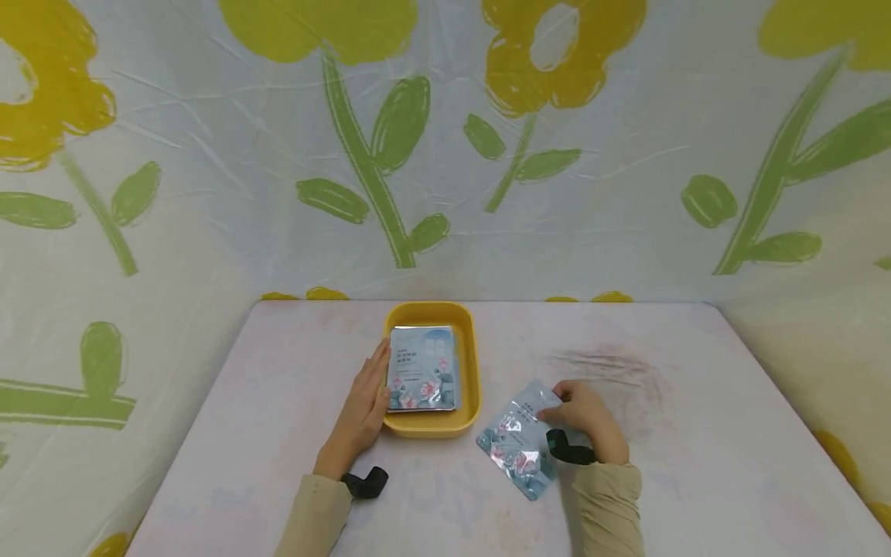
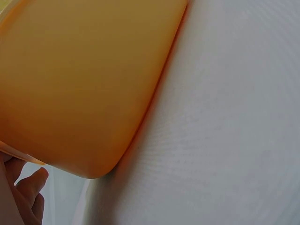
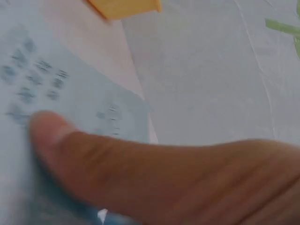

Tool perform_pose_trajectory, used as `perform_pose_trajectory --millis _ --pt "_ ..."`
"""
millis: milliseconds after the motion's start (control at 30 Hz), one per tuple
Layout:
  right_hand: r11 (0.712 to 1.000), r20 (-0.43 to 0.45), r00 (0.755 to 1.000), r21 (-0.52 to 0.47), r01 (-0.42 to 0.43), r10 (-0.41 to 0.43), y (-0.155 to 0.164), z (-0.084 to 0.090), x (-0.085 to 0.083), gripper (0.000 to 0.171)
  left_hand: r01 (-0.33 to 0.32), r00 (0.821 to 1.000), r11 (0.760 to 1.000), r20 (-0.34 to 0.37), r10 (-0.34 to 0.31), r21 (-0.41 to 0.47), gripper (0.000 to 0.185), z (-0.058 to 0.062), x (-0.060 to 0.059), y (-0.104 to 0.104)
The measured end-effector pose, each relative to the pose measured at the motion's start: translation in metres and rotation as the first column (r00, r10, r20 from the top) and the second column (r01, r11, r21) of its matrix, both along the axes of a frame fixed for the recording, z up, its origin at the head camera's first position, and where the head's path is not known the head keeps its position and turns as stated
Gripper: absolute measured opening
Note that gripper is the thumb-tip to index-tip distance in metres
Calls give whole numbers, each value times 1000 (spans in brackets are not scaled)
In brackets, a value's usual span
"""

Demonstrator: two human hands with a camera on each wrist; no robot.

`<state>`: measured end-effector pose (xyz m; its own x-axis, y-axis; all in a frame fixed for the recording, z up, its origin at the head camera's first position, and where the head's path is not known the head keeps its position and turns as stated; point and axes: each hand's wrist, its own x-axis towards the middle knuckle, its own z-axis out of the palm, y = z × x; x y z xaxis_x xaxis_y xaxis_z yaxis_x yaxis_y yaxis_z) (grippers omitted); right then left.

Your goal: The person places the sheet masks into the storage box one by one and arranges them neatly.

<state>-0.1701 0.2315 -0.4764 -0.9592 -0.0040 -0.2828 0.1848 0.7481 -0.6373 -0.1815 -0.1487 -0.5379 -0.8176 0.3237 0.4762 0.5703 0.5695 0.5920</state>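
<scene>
My right hand point(image 1: 581, 414) pinches a flat, pale blue sachet point(image 1: 518, 449) by its upper right edge, thumb across the printed front. Pink flowers and dark lettering decorate this sachet, which is tilted to the right of a yellow tray point(image 1: 476, 371). In the right wrist view the thumb point(image 3: 93, 159) lies over the lettering. Along the tray's left side rests my left hand point(image 1: 362, 410), its fingers fairly straight against the rim. Inside the tray lies a stack of similar sachets point(image 1: 421, 367), printed side up. The tray's yellow wall point(image 2: 89, 89) fills much of the left wrist view.
The pale tabletop point(image 1: 696, 433) extends around the tray and both hands, with dark smudges behind the right hand. A white cloth wall point(image 1: 445, 255) with printed yellow flowers and green stems stands along the table's back edge and at both sides.
</scene>
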Motion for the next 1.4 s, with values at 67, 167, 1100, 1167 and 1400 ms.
perform_pose_trajectory --millis 67,167,1100,1167,1400 --pt "999 -43 999 -42 19 -21 4 -3 -1 30 4 1000 1000 2 -4 10 62 0 0 0" --pt "984 -94 994 -177 35 -52 10 -8 -3 32 2 1000 1000 0 -2 8 62 -1 0 0" --pt "737 15 947 -624 260 -321 23 -26 -2 36 17 1000 1000 -12 -17 15 61 0 0 1" --pt "731 26 950 -632 256 -310 22 -25 -2 37 15 1000 1000 -13 -15 14 61 0 0 1" --pt "730 10 968 -655 197 -252 20 -22 -7 38 3 999 1000 -41 -3 15 60 -1 0 2"
